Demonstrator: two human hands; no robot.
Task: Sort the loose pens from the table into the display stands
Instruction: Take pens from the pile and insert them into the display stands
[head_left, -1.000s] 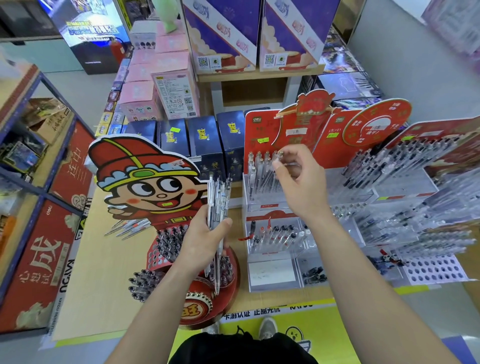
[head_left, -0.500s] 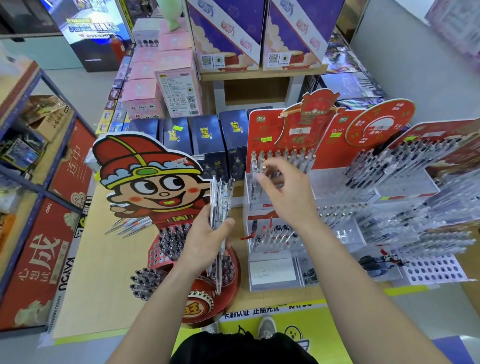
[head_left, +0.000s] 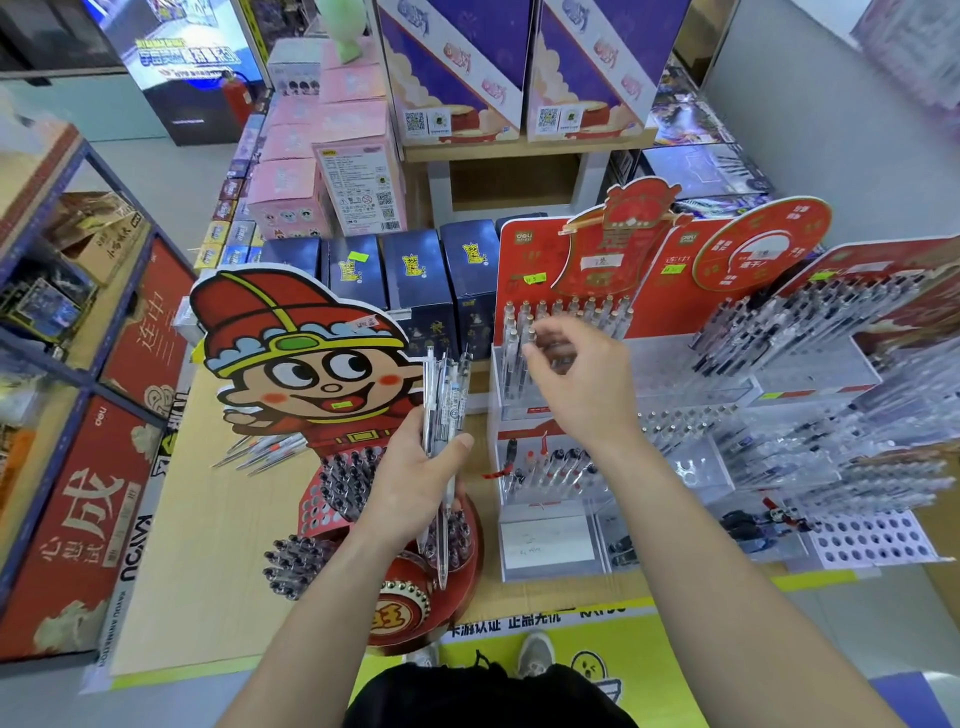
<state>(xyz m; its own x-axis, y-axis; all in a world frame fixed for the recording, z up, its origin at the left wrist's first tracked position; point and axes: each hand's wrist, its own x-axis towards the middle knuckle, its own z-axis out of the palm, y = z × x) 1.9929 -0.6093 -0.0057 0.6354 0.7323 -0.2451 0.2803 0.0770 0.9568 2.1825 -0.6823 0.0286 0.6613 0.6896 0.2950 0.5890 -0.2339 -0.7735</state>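
Sort in progress

Pen bundle (head_left: 445, 400) upright, gripped by left hand (head_left: 415, 483); loose pens (head_left: 265, 451) lie on surface (head_left: 218, 545), far left. Right hand (head_left: 576, 387) over clear stand (head_left: 675, 374), fingers (head_left: 540, 358) curled, blurred: hold unclear. Risk: bundle fans, one slips out.

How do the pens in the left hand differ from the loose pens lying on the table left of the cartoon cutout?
The bundle of pens stands upright, gripped in the left hand; the loose pens lie flat on the table, untouched. The bundle is packed tight together; the loose pens are fanned apart. Both are slim pens not yet in any stand.
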